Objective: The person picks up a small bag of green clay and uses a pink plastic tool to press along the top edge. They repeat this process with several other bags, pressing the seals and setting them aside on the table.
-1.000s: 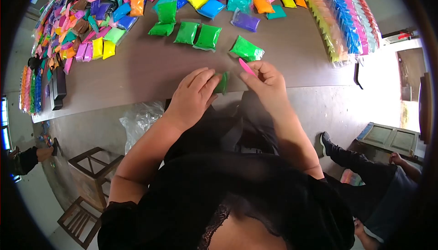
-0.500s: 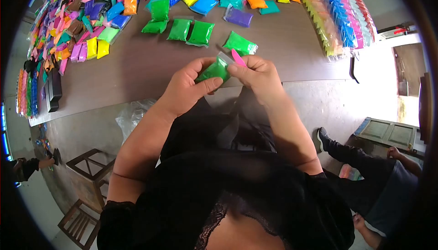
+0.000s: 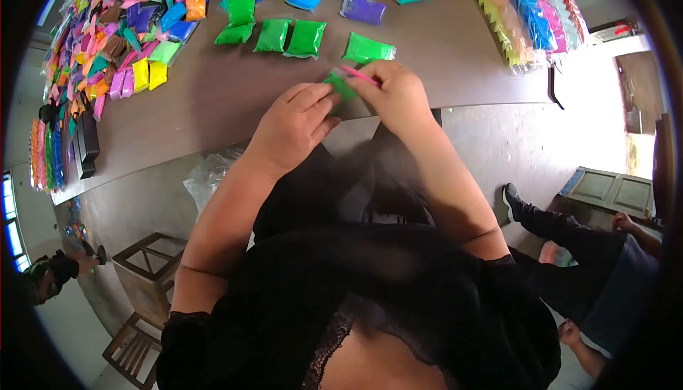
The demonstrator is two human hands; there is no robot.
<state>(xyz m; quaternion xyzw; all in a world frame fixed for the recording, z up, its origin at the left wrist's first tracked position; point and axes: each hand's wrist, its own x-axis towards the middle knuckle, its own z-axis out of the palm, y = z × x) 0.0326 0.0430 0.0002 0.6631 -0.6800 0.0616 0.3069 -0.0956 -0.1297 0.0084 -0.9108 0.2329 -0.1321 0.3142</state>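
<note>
Bright daylight from right, floor glare overexposed; fisheye bends edges, black vignette corners; soft shadows, slight blur.

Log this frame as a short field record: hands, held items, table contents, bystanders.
left hand: grips green packet from the left
right hand: on the packet's right side, pinching pink stick
table: brown; loose green packets in a row beyond the hands
far left: pile of mixed-colour packets
far right: bundled colour strips
floor left: wooden stool
bystander: seated person's legs, lower right
</note>
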